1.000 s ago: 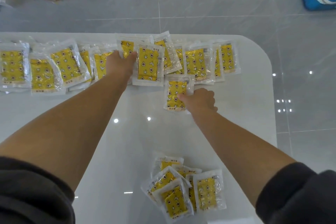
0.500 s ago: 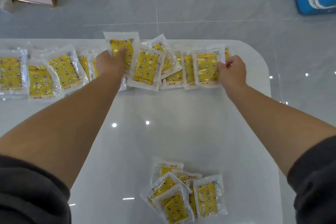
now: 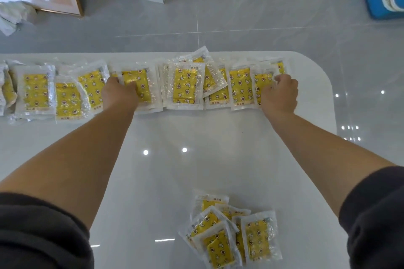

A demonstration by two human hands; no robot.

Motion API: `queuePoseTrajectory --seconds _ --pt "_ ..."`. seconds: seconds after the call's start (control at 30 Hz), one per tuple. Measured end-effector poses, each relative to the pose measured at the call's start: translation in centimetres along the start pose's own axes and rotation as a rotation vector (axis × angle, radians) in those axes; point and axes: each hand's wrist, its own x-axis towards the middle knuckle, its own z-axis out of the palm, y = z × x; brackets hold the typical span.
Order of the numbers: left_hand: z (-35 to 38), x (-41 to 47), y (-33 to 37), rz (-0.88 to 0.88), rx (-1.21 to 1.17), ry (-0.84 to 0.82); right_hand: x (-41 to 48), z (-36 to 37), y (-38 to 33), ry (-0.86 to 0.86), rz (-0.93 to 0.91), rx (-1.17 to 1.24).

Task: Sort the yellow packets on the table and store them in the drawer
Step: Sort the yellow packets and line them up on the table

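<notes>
As left hand [image 3: 119,94] grips one packet [image 3: 142,85], right hand [image 3: 279,91] another, six-packet pile [image 3: 260,238] nearby

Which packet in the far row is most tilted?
The yellow packet right of centre, corner poking past the row's far edge; the rest lie roughly straight.

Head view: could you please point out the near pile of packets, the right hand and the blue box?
near pile of packets [image 3: 259,236], head view, on its rightmost packet's yellow face.
right hand [image 3: 281,94], head view, on its back.
blue box [image 3: 378,10], head view, on its lower left corner.
</notes>
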Motion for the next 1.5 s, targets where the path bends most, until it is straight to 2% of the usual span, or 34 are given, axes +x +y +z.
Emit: queuePoseTrajectory --seconds 0.13,0.27,0.43,0.6,0.73,0.8,0.93,1.1,1.37,1.5 --pt "-0.6 -0.7 -1.0 0.009 0.086 0.038 -3.5 0.7 -0.7 -0.081 -0.147 0.012" --pt "-1.6 -4.8 -2.3 0.183 0.016 0.022 -8.2 1.0 -0.3 -0.178 -0.184 0.055" --pt "-1.3 -12.7 -7.6 0.39 0.095 -0.294 -15.9 0.5 3.8 -0.236 -0.068 0.007" --pt "0.9 -20.6 -13.4 0.571 0.405 -0.596 -22.7 -1.0 10.1 -0.272 0.172 -0.056" --pt "2.8 -25.3 -16.4 0.491 0.609 -0.644 -26.1 -1.7 13.7 -0.225 0.535 0.015" --pt "3.6 -26.9 -17.7 0.471 0.719 -0.607 -27.2 -1.5 15.0 -0.26 0.636 0.03" --pt "4.9 -28.8 -19.1 0.481 0.793 -0.428 -28.4 -0.7 16.4 -0.273 0.595 -0.076" --pt "6.3 -30.1 -19.8 0.48 0.759 -0.348 -28.1 -0.4 17.5 -0.274 0.558 -0.107" --pt "7.2 -30.9 -20.7 0.288 0.524 -0.412 -27.7 0.7 19.3 -0.356 0.478 -0.138" --pt "6.9 -31.1 -20.8 0.206 0.407 -0.45 -27.8 0.8 19.7 -0.336 0.415 -0.125"
